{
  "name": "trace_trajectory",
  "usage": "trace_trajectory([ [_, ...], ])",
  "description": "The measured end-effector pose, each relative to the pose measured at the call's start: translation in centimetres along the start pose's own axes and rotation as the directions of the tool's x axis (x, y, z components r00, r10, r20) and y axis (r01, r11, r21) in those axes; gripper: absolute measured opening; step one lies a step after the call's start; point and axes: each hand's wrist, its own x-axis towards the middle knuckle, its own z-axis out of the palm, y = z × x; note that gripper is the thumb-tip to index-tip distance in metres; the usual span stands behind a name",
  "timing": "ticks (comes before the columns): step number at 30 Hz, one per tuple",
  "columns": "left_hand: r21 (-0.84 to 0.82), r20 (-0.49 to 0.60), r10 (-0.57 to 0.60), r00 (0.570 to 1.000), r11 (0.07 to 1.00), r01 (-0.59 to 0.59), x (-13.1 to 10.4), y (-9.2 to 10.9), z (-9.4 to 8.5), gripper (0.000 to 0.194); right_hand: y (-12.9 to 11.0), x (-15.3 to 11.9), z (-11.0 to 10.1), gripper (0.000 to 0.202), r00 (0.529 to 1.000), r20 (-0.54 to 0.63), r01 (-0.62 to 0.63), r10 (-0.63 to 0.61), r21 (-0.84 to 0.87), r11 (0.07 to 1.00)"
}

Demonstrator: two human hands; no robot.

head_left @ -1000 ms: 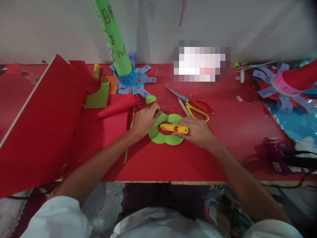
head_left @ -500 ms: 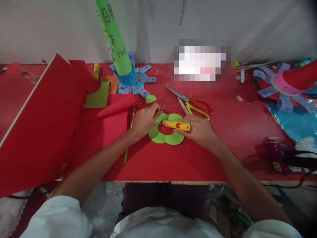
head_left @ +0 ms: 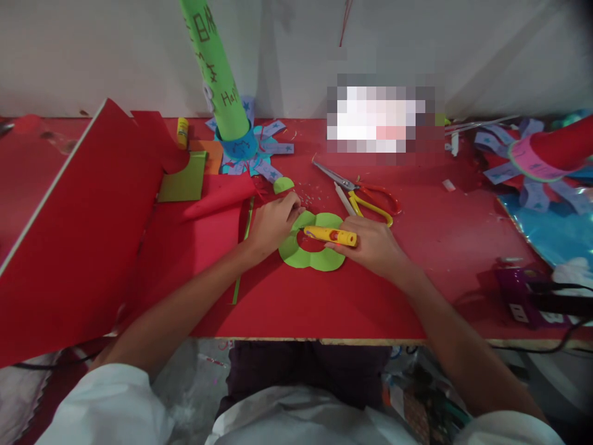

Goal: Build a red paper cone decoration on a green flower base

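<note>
A green flower-shaped paper ring lies flat on the red table, its centre hole showing red. My right hand is closed round a yellow tool that looks like a stapler or hole punch; its dark tip reaches the ring's upper left part. My left hand rests at the ring's upper left edge with its fingers bent together; what they pinch, if anything, is hidden. A small green paper piece lies just above that hand.
Scissors with red and yellow handles lie behind my right hand. A green paper tube stands at the back. A red board leans at the left. A purple box is at the right, near blue wrapping.
</note>
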Motion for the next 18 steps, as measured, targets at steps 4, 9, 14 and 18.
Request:
trace_trajectory([
  [4,-0.003,-0.001,0.003,1.000,1.000,-0.003,-0.02,-0.02,0.00,0.013,-0.02,-0.05,0.24,0.056,0.999,0.024,0.027,-0.027,0.000,1.000],
  [9,-0.007,-0.002,0.009,1.000,1.000,-0.009,-0.04,-0.12,0.06,0.013,-0.09,-0.08,0.42,0.052,0.994,0.035,0.099,-0.099,0.007,0.995],
  [14,-0.008,-0.003,0.011,1.000,1.000,-0.011,-0.04,-0.10,0.08,0.013,-0.23,-0.09,0.43,0.051,0.990,0.053,0.127,-0.129,0.042,0.991],
  [18,0.004,-0.011,0.009,1.000,1.000,-0.009,-0.07,-0.03,0.07,0.012,0.08,-0.14,0.29,0.050,0.986,0.068,0.148,-0.153,0.063,0.987],
])
